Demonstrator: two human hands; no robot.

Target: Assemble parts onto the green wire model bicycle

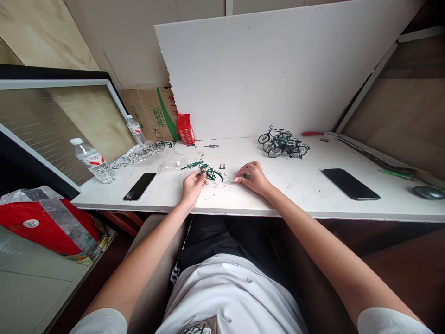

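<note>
My left hand [193, 186] pinches a green toy bicycle frame [212, 174] just above the white table, thumb and fingers closed on its near side. To the right, my right hand [255, 177] rests at the tabletop with its fingertips pressed together. Whatever those fingertips hold, if anything, is too small to make out. Thin small parts [227, 180] lie between the two hands. Beyond them stand a pair of short dark green pieces [222, 166]. More green parts [189, 165] lie or hang at the frame's left end.
Several assembled model bicycles [283, 143] stand at the back right. A tangle of dark sprues [146, 153] lies at the left, near two water bottles [93, 161]. One phone [139, 186] lies left, another phone [351, 183] right. A red box [186, 129] stands behind.
</note>
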